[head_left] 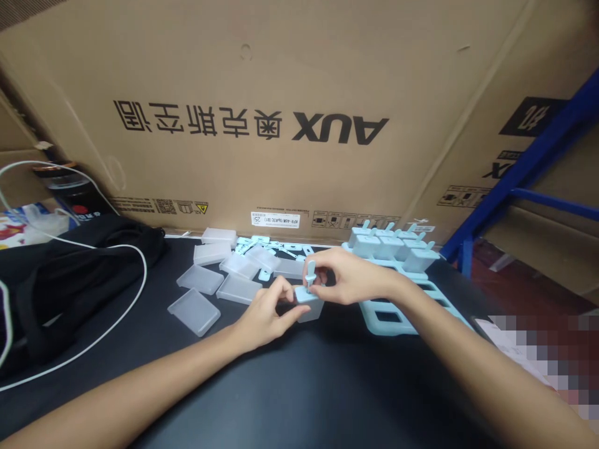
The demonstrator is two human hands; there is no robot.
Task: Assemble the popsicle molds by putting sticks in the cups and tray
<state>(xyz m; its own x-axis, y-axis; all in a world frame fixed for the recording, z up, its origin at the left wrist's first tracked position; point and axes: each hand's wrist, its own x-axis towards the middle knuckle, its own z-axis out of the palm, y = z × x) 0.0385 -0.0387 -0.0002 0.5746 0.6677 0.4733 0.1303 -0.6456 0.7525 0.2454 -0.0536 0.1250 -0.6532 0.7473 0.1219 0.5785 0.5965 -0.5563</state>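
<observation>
A popsicle mold [309, 312] with a clear cup and a light blue top is held upright just above the black tabletop. My left hand [269, 315] grips it from the left between thumb and fingers. From the right, my right hand [344, 274] pinches around the blue popsicle stick [311, 273] standing in the top. Part of the mold is hidden behind the fingers. To the right lies a light blue tray [381, 327], with several assembled molds [420, 257] standing in its far slots. Several loose clear cups [194, 310] lie to the left.
A pile of loose blue sticks [253, 244] lies at the back. Behind rises a large cardboard box [234, 162]. At left are a black cloth bag [112, 262], a white cable [143, 274] and a dark bottle [77, 193]. A blue metal frame [515, 168] stands at right.
</observation>
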